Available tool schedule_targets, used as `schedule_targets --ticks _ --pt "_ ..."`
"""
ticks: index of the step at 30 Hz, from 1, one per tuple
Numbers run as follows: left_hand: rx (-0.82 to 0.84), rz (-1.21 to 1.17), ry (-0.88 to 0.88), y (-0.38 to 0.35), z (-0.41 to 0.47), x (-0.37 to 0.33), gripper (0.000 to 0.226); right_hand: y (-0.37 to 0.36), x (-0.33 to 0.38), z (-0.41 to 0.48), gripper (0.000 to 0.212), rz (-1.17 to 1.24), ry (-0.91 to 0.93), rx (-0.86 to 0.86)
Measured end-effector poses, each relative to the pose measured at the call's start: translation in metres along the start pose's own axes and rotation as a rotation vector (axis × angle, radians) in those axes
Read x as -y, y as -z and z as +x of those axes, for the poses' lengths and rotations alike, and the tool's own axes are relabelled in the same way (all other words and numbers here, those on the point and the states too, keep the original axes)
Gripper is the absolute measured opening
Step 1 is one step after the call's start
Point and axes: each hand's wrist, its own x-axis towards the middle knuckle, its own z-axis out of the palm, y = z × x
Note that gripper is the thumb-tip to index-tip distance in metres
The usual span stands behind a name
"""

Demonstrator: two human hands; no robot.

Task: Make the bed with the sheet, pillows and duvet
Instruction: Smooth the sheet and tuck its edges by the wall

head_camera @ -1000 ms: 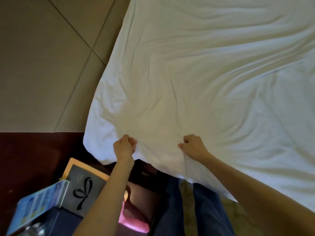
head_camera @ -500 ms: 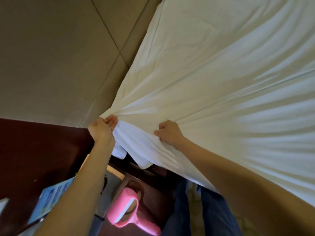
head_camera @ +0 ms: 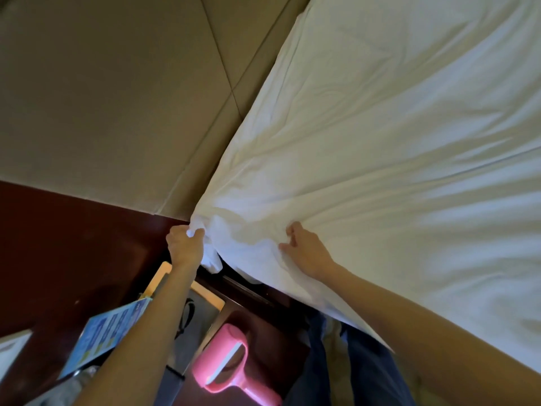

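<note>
Sheet (head_camera: pixel 395 142): white, spread over the bed, filling the right and upper part of the view.
Creases: they fan out across the cloth from the near left corner, where the sheet is bunched.
Corner: gathered into a wad at the bed's edge, with a small tail of cloth hanging below it against the dark wood (head_camera: pixel 73 244).
Left hand (head_camera: pixel 185 249): grips the bunched corner, fingers and thumb curled round the wad, back of the hand toward the camera.
Right hand (head_camera: pixel 306 252): rests on the sheet's near edge just beside the corner, fingers bent and pinching a fold of cloth; how much it holds cannot be told.
Hands: apart, with a puckered ridge of sheet between them.
Floor (head_camera: pixel 102 98): beige tiles, left of the bed.
Wood: dark red-brown surface at the lower left, meeting the floor along a straight line.
Leaflet (head_camera: pixel 108 335): blue, under the left forearm.
Box (head_camera: pixel 202 315): grey with a pale rim, partly hidden by the left arm.
Pink tool (head_camera: pixel 222 367): glossy, with a handle, perhaps a hair dryer, lying below the box.
Legs (head_camera: pixel 360 370): in dark jeans, standing close against the bed's near side.
</note>
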Motion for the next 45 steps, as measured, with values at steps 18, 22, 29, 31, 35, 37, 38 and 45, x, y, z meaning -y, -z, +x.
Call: schedule_targets --ticks 18,22,29,31,35,37,38,45 --pt "-0.127 -0.027 0.116 0.018 0.039 0.018 0.037 -0.012 0.010 0.004 0.008 -0.418 0.125 0.098" --pt "-0.226 -0.344 0.278 0.009 0.030 0.020 0.028 -0.012 0.032 0.017 0.035 -0.249 0.139 0.029" --pt "-0.187 -0.121 0.374 0.007 0.033 0.014 0.047 -0.010 0.035 0.031 0.049 -0.287 0.179 0.264" --pt "-0.174 -0.115 0.399 0.006 0.027 0.009 0.051 -0.008 0.032 0.028 0.046 -0.229 0.158 0.250" --pt "-0.049 -0.313 0.543 0.005 0.038 0.012 0.070 -0.002 0.021 0.024 0.036 -0.209 0.170 -0.034" --pt "0.076 -0.354 0.546 0.000 0.028 0.014 0.061 0.001 0.018 0.023 0.029 -0.219 0.104 -0.187" --pt "0.157 -0.407 0.551 -0.002 0.021 0.015 0.052 0.001 0.016 0.022 0.027 -0.206 0.054 -0.237" --pt "0.362 -0.454 0.437 -0.030 0.005 0.018 0.025 0.002 0.007 0.019 0.029 -0.282 -0.002 -0.079"
